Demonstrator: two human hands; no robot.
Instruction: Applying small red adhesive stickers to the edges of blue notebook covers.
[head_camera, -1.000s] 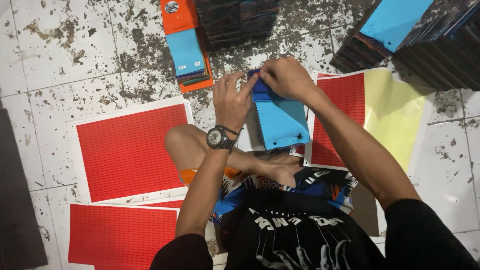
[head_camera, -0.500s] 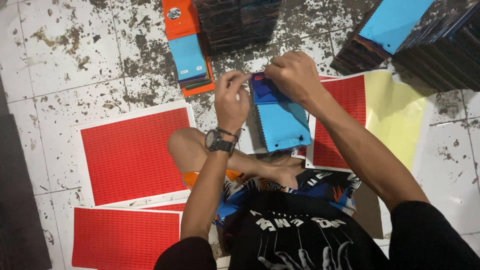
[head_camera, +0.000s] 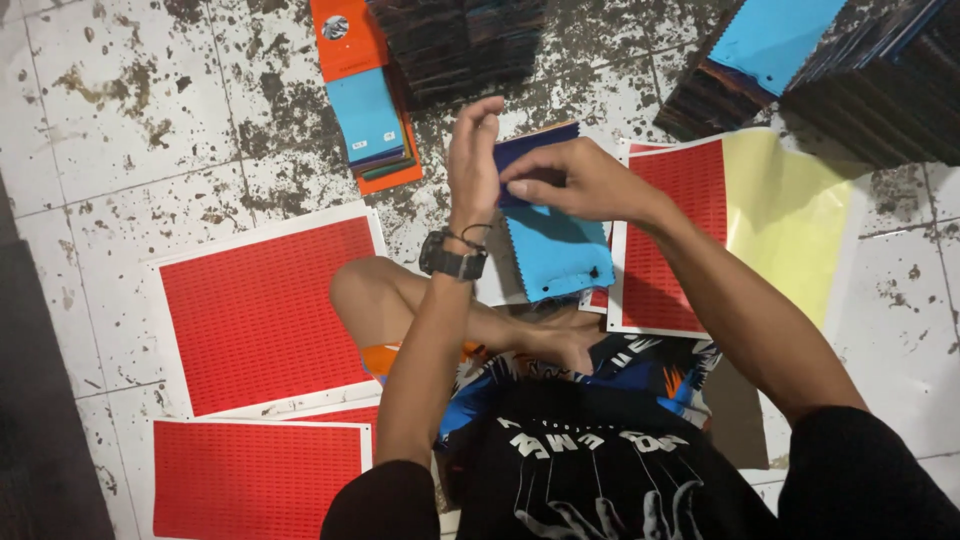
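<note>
Seated on stained tile floor (head_camera: 120, 150), legs crossed. Right hand (head_camera: 580, 180) pinched narrow on top edge of dark blue swatch (head_camera: 535, 150) lying over light blue swatch (head_camera: 555, 250), both raised above the lap. Left hand (head_camera: 473, 165) upright just beside it, fingers loosely extended, holding nothing visible — wristwatch (head_camera: 455, 262) on that wrist.

Judgement: steady the stack with one hand, keep the pinch near the edge so layers stay aligned.

Around: red sticker sheet (head_camera: 268, 310) to the left, another (head_camera: 255, 480) below it, one more (head_camera: 665, 235) under the right forearm beside yellow backing sheet (head_camera: 790, 220). Orange swatch book (head_camera: 365, 90) ahead — dark swatch stacks (head_camera: 460, 45) beyond. Sheet beneath forearm crowds the working space.
</note>
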